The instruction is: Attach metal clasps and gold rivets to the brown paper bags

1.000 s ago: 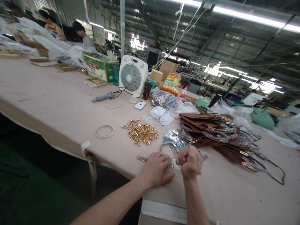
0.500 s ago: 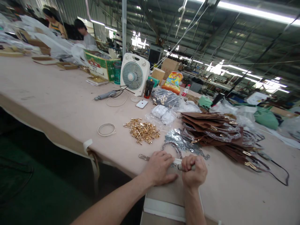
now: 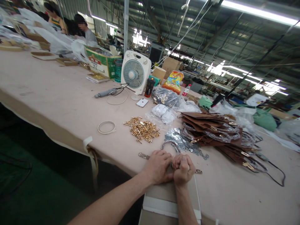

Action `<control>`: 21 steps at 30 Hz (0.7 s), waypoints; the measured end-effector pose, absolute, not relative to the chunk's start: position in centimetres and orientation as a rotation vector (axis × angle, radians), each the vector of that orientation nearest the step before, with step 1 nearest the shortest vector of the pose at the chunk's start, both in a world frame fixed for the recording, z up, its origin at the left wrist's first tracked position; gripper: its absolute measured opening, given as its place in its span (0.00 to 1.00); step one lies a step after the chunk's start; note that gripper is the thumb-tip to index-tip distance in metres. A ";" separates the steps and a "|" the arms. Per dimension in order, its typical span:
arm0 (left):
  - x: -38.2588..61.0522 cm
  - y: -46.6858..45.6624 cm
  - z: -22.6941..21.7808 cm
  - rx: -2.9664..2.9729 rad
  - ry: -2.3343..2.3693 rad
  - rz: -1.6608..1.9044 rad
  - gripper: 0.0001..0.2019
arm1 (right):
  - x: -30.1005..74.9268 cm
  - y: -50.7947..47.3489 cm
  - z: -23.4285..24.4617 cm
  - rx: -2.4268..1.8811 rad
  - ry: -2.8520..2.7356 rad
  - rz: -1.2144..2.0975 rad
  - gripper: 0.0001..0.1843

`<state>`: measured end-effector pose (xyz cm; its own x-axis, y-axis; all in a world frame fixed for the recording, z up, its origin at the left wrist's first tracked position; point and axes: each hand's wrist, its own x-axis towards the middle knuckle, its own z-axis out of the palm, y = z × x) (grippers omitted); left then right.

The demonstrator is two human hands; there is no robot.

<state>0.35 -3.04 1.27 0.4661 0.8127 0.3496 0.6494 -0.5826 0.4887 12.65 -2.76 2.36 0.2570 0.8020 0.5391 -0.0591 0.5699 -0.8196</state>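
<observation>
Bent over a flat strip with slotted ends (image 3: 143,155), my left hand (image 3: 159,167) presses it onto a box-like board (image 3: 161,195). Close against those fingers, my right hand (image 3: 184,170) is a fist round a pale-handled tool, now almost wholly hidden in the grip. The strip's other end shows to the right of the fist. Just beyond both hands stands a curved dark handle in clear wrap (image 3: 172,143). A pile of gold metal fittings (image 3: 144,129) and a spread of flat silver pieces (image 3: 185,142) lie farther back.
Brown bag pieces (image 3: 211,128) are stacked at the right. Behind are a phone (image 3: 142,102), a tumbler (image 3: 149,87), a box fan (image 3: 135,73) and a corded grey tool (image 3: 105,93). A tape roll (image 3: 106,127) lies left, near the table edge. Two people sit at far left.
My right fist has moved left, up against my left hand, and the tool's pale handle is now covered. The strip's right end has come into sight. My left hand stays nearly in place.
</observation>
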 end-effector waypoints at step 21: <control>0.6 -2.9 1.4 2.392 1.284 0.837 0.28 | 13.6 1.9 3.7 -0.983 -1.057 0.941 0.24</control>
